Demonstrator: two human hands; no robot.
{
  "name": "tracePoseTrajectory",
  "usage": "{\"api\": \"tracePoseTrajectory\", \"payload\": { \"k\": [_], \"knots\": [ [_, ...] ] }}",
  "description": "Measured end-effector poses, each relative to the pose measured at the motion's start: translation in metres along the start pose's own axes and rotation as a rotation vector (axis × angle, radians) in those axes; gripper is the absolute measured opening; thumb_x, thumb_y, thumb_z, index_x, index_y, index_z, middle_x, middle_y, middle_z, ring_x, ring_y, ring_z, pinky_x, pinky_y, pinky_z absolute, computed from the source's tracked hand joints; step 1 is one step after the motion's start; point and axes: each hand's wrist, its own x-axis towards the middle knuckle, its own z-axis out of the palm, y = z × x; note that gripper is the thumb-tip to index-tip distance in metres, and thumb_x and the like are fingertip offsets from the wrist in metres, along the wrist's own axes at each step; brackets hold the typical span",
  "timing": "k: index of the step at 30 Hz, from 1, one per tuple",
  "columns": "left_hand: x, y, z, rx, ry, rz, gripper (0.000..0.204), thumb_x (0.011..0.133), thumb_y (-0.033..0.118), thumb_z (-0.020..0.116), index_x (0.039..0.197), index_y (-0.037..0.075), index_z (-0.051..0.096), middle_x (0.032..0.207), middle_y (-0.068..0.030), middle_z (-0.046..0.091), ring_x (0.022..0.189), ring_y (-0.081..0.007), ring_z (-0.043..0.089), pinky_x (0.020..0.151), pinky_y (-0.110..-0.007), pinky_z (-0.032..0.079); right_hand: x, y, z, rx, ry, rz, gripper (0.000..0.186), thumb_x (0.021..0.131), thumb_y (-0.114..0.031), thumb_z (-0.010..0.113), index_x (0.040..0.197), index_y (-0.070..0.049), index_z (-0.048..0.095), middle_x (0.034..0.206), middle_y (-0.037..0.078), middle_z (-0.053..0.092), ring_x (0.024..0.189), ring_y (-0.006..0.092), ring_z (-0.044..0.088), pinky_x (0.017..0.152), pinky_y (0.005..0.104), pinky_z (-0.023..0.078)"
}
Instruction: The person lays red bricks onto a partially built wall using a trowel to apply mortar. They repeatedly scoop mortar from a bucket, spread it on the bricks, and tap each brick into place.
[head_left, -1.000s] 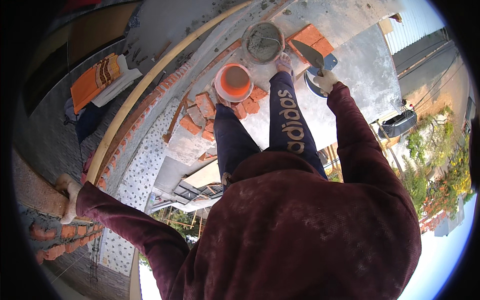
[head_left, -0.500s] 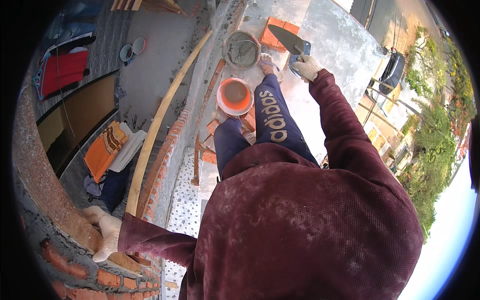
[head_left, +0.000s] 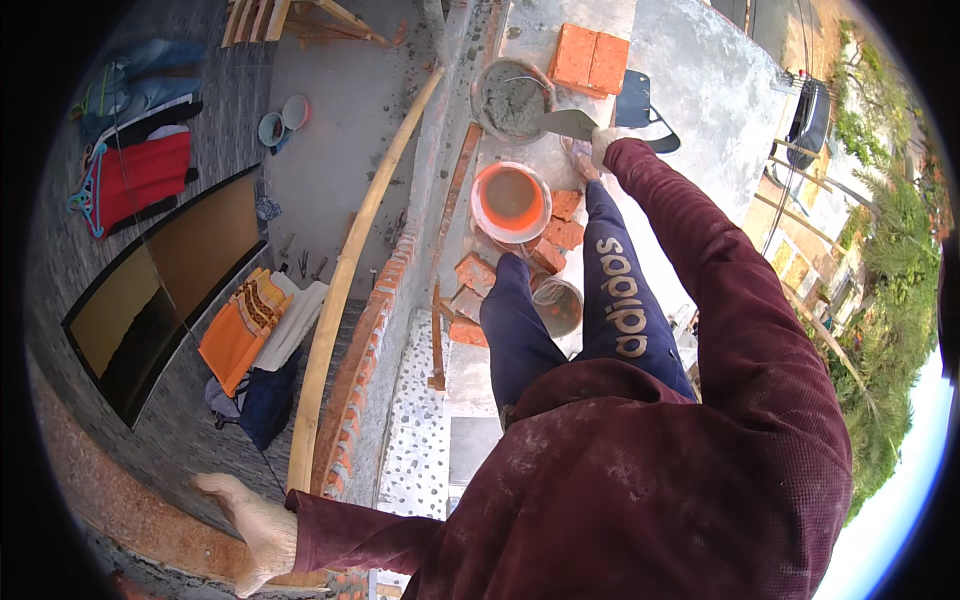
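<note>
My right hand [head_left: 606,146], in a pale glove, is closed round a trowel. The trowel's pointed metal blade [head_left: 568,123] reaches left to the rim of a round tub of grey mortar [head_left: 511,100]. My left hand [head_left: 252,528], gloved too, has its thumb and fingers spread, with nothing seen in it. It is over the brown board [head_left: 150,535] along the top of the brick wall; whether it touches the board I cannot tell. Between the tub and my legs stands an orange bucket [head_left: 512,200] holding brownish water.
Loose bricks [head_left: 475,270] lie around my feet, beside another bucket [head_left: 557,305]. Stacked bricks [head_left: 590,58] and a dark blue flat object [head_left: 634,98] are beyond. A long wooden pole [head_left: 352,250] slants along the low brick wall at left. Clothes [head_left: 140,175] hang on the left.
My right hand has brought the trowel down and left to the mortar tub. My left hand has shifted along the board, fingers spread. The whole view has moved, showing another bucket between my legs.
</note>
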Motion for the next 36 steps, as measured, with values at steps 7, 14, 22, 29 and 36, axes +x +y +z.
{"api": "tracePoseTrajectory", "payload": {
  "k": [7, 14, 22, 29, 36],
  "knots": [
    [-0.172, -0.155, -0.169, 1.157, -0.687, -0.892, 0.063, 0.104, 0.015, 0.053, 0.162, 0.003, 0.030, 0.158, -0.0238, 0.040, 0.141, -0.0366, 0.048, 0.116, -0.050, 0.042, 0.181, -0.055, 0.036, -0.150, 0.017, 0.073, 0.037, 0.091, -0.025, 0.070, 0.126, -0.014, 0.074, 0.130, 0.012, 0.072, 0.116, 0.0302, 0.071, 0.096, 0.0431, 0.058],
    [-0.328, -0.187, -0.323, 1.731, -1.285, -0.927, 0.089, 0.084, 0.045, 0.080, 0.153, 0.001, 0.045, 0.152, -0.0277, 0.044, 0.141, -0.0466, 0.040, 0.117, -0.055, 0.034, 0.212, -0.062, 0.134, -0.532, -0.239, -0.184, 0.030, 0.093, -0.018, 0.067, 0.122, -0.016, 0.078, 0.126, 0.010, 0.074, 0.117, 0.0284, 0.071, 0.094, 0.0435, 0.058],
    [-0.327, -0.205, -0.316, 1.745, -1.237, -0.895, 0.079, 0.082, 0.040, 0.082, 0.144, 0.000, 0.055, 0.149, -0.0254, 0.049, 0.140, -0.0456, 0.042, 0.116, -0.055, 0.034, 0.204, -0.065, 0.156, 0.405, -0.139, -0.052, 0.023, 0.092, -0.021, 0.063, 0.104, -0.007, 0.077, 0.094, 0.018, 0.076, 0.095, 0.0342, 0.073, 0.082, 0.0435, 0.056],
    [-0.327, -0.209, -0.312, 1.786, -1.279, -0.889, 0.077, 0.079, 0.041, 0.084, 0.140, 0.000, 0.059, 0.147, -0.0246, 0.049, 0.140, -0.0471, 0.040, 0.117, -0.058, 0.032, 0.166, -0.045, 0.173, 0.503, 0.163, -0.164, 0.027, 0.087, -0.025, 0.065, 0.099, -0.001, 0.067, 0.092, 0.025, 0.070, 0.095, 0.0444, 0.068, 0.082, 0.0485, 0.052],
    [-0.328, -0.222, -0.294, 1.825, -1.334, -0.901, 0.076, 0.077, 0.041, 0.084, 0.138, 0.002, 0.060, 0.147, -0.0236, 0.048, 0.141, -0.0477, 0.037, 0.117, -0.060, 0.031, 0.203, -0.029, 0.180, 0.745, -0.003, -0.080, 0.031, 0.085, -0.029, 0.067, 0.108, -0.008, 0.067, 0.098, 0.020, 0.072, 0.103, 0.0384, 0.069, 0.092, 0.0480, 0.049]
  ]
}}
